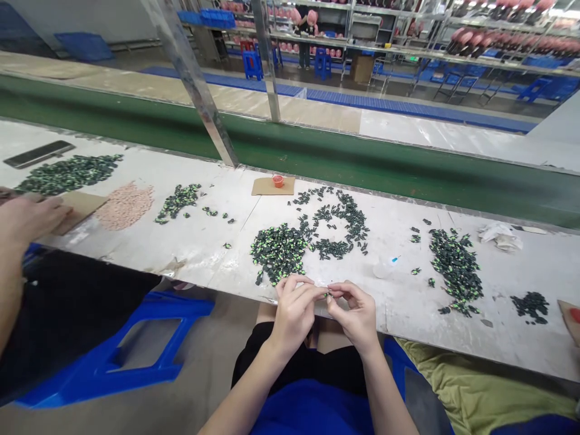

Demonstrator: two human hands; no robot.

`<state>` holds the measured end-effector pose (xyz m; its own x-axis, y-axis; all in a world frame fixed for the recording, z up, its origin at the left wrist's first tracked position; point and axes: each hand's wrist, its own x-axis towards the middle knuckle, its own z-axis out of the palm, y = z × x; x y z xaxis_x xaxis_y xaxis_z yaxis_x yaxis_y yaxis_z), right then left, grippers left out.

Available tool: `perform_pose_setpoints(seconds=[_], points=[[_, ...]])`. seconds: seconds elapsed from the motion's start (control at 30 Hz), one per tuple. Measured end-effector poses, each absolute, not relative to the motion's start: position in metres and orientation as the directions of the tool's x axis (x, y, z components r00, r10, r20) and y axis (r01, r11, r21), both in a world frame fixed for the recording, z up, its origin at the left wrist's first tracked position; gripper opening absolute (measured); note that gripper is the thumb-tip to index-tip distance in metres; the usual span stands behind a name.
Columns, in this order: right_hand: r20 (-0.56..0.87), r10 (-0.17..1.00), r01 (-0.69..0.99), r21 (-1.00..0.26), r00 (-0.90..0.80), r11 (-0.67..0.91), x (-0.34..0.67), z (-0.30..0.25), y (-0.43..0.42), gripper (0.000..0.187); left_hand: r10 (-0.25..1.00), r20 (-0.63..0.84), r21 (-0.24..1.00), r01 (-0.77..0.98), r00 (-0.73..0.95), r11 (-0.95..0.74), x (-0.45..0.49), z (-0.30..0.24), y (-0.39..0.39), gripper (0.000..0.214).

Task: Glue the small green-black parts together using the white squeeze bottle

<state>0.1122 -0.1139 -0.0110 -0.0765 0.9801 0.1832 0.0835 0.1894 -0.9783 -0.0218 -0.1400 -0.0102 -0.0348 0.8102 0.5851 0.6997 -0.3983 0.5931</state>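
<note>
Both hands meet at the table's near edge, fingertips pinched together around a small dark green piece [327, 294]. My left hand [294, 311] is closed, its thumb and forefinger at the piece's left side. My right hand [356, 314] pinches from the other side, also closed. Fingers cover most of the piece, so its exact kind is hard to make out. Just beyond my left hand lies a heap of small dark pieces with bright green spots [278, 251]. Behind it, a loose ring of plain dark pieces [356, 217] spreads on the white table [217, 269].
A red cup [278, 180] sits on cardboard [260, 187]. Rightward are another dark-green heap [455, 269], a smaller dark pile [531, 306] and crumpled tissue [501, 235]. At left, another person's hand [34, 217] rests by cardboard and a pink pile [127, 206]. A metal post [194, 84] stands behind.
</note>
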Motion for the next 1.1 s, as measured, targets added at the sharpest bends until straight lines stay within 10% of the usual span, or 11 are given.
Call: perform_pose_setpoints(seconds=[0.23, 0.47, 0.6, 0.83, 1.1], points=[[0.226, 0.967, 0.127, -0.962, -0.12, 0.241, 0.154, -0.009, -0.113, 0.01, 0.848, 0.518, 0.626, 0.626, 0.112, -0.465, -0.023, -0.021, -0.133, 0.021], [0.429, 0.607, 0.457, -0.881, 0.669, 0.119, 0.218, -0.008, -0.1, 0.027, 0.813, 0.559, 0.52, 0.833, -0.163, -0.191, -0.062, -0.028, -0.125, 0.012], [0.587, 0.663, 0.729, -0.678, 0.465, 0.089, 0.221, -0.01, -0.093, 0.049, 0.863, 0.491, 0.476, 0.867, -0.123, -0.147, -0.07, -0.033, -0.121, 0.014], [0.373, 0.891, 0.767, -0.641, 0.26, 0.044, 0.188, -0.043, -0.072, 0.067, 0.9, 0.436, 0.409, 0.894, -0.016, -0.183, -0.07, -0.038, -0.109, 0.027], [0.081, 0.982, 0.23, -0.972, 0.17, 0.04, 0.179, -0.028, -0.079, 0.041, 0.925, 0.378, 0.44, 0.869, 0.052, -0.228, -0.069, -0.029, -0.103, 0.034]])
